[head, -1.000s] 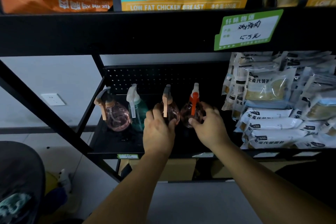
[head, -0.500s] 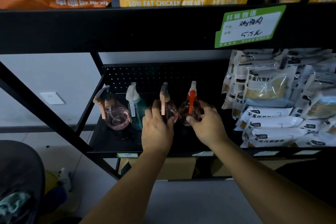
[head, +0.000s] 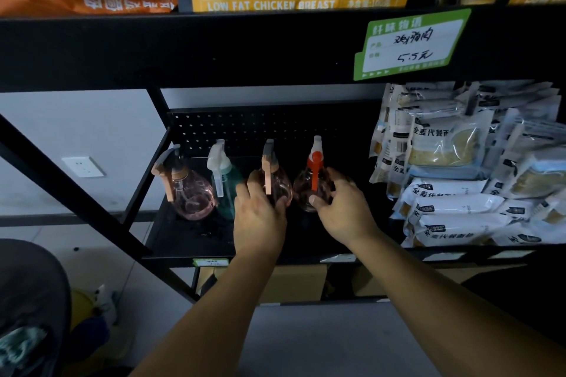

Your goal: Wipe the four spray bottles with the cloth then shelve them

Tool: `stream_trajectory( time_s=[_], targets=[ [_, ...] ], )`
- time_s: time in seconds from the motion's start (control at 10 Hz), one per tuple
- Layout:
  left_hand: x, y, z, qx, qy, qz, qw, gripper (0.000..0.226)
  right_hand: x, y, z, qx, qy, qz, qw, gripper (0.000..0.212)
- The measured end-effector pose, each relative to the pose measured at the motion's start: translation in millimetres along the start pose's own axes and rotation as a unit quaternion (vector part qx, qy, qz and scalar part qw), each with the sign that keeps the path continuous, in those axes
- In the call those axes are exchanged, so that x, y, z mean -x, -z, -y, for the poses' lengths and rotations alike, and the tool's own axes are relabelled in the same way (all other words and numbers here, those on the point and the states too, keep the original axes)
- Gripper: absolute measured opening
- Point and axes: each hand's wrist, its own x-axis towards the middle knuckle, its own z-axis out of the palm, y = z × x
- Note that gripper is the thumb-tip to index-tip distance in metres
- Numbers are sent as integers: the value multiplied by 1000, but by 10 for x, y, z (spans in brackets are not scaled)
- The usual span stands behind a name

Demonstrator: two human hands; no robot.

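Black metal shelf [head: 190,242] fills the middle of the head view, and all four spray bottles stand on it in a row just left of centre. From left to right: a pink bottle [head: 191,196] with a tan trigger, a teal bottle [head: 228,193] with a white trigger, a second pink bottle [head: 277,185] with a tan trigger, and a pink bottle with an orange trigger [head: 309,189]. The first two touch or nearly touch each other; the last two stand just apart.

Judging by this, shelving looks close to done: every bottle is upright on the shelf, and what seems left is to settle the two right-hand ones and let go. No cloth shows clearly anywhere, so whether the wiping is finished cannot be told.

Both arms reach up from the bottom of the frame. The left hand [head: 260,217] has its fingers curled round the body of the second pink bottle, thumb on the right side. The right hand [head: 343,211] cups the orange-trigger bottle from its right, thumb pressed on the front and fingers wrapped behind. Each grip is closed on its bottle, not loose.

At right of the frame lie stacked white food packs [head: 459,211], well apart from the bottles. A green price tag [head: 410,46] hangs on the shelf edge above, upper right
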Motion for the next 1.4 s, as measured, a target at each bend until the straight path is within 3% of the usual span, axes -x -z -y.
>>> stream_trajectory(
  time_s=[0.5,0.9,1.1,1.4],
  targets=[
    [4,20,1,27,0,-3,1000,65,-2,33,45,4,1,21,1000,65],
    [-2,46,-30,18,8,2,1000,60,-50,51,60,22,8,33,999,50],
    [-15,62,-26,20,15,9,1000,51,-45,20,50,36,-9,40,999,67],
    [82,195,-10,12,-5,30,999,78,69,113,132,56,-26,61,996,87]
  ],
)
